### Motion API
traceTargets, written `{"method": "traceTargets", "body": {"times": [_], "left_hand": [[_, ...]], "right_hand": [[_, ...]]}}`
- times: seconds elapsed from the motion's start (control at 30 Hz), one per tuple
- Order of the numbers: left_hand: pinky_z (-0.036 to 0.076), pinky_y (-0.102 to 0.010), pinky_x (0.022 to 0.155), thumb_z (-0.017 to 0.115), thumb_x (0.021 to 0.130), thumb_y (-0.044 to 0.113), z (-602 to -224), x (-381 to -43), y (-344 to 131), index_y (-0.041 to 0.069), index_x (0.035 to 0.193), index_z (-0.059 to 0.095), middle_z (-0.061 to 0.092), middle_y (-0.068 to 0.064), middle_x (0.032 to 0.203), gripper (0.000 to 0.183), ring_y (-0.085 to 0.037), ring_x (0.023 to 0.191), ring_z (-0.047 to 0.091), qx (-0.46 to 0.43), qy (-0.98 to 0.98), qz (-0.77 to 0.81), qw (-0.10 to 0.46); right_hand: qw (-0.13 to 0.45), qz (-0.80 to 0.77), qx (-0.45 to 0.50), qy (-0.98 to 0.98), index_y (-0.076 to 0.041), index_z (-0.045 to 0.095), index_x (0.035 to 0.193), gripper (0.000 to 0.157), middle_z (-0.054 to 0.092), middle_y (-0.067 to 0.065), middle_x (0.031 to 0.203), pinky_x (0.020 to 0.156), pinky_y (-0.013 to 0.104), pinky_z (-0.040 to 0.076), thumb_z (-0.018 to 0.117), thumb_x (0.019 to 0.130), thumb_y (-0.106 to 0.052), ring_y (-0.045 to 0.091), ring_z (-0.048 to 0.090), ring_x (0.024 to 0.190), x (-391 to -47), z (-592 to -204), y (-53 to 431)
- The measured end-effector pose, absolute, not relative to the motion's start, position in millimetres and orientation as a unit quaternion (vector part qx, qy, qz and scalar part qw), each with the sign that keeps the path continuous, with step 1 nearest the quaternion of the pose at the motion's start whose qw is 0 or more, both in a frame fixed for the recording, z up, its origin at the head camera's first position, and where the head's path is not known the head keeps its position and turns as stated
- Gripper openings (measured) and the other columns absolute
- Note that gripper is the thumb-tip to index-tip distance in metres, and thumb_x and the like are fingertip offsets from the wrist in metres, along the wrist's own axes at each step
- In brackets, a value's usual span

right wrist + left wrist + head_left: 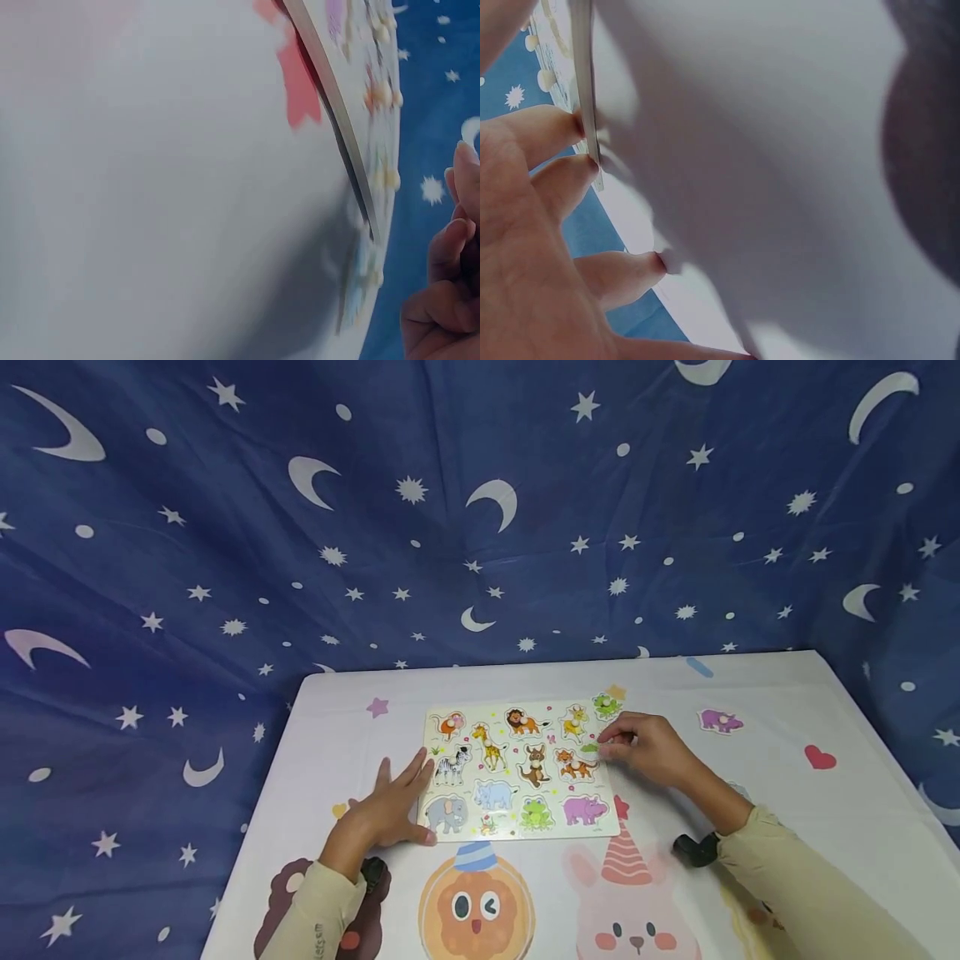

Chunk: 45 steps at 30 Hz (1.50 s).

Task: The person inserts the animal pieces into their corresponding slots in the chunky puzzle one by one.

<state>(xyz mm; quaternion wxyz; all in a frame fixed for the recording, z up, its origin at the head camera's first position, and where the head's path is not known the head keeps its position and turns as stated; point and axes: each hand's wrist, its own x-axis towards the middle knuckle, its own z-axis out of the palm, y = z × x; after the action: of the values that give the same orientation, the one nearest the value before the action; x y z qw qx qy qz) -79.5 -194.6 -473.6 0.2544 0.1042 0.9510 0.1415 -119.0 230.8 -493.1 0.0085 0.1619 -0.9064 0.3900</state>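
Observation:
A wooden animal puzzle board (555, 835) lies on the white table, with knobbed pieces such as a lion (525, 722), a giraffe (489, 747) and a tiger (576, 766) on it. My left hand (390, 810) is spread at the board's left edge; in the left wrist view, fingertips (577, 176) touch that edge. At the board's right edge is my right hand (648, 750), fingers bent and nothing visibly held; the right wrist view shows it only partly. A frog piece (607, 706) lies by the board's upper right corner.
Farther right, a purple hippo piece (720, 721) lies on the table (795, 706). Cartoon figures are printed on the tablecloth in front of the board. A dark blue curtain (450, 460) with moons and stars hangs behind the table.

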Motion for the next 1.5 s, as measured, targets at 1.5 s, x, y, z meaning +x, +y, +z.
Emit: {"method": "traceTargets", "body": {"times": [1.5], "left_hand": [[0.016, -0.096, 0.088, 0.092, 0.069, 0.042, -475.1, -81.0, -195.6, 0.022, 0.164, 0.025, 0.006, 0.002, 0.174, 0.119, -0.055, 0.154, -0.003, 0.108, 0.95, 0.138, 0.26]], "right_hand": [[-0.014, 0.295, 0.03, -0.955, -0.017, 0.078, 0.097, 0.018, 0.06, -0.005, 0.08, 0.063, 0.016, 0.043, 0.084, 0.086, -0.03, 0.005, 0.051, 0.075, -52.2, -507.7, 382.0]]}}
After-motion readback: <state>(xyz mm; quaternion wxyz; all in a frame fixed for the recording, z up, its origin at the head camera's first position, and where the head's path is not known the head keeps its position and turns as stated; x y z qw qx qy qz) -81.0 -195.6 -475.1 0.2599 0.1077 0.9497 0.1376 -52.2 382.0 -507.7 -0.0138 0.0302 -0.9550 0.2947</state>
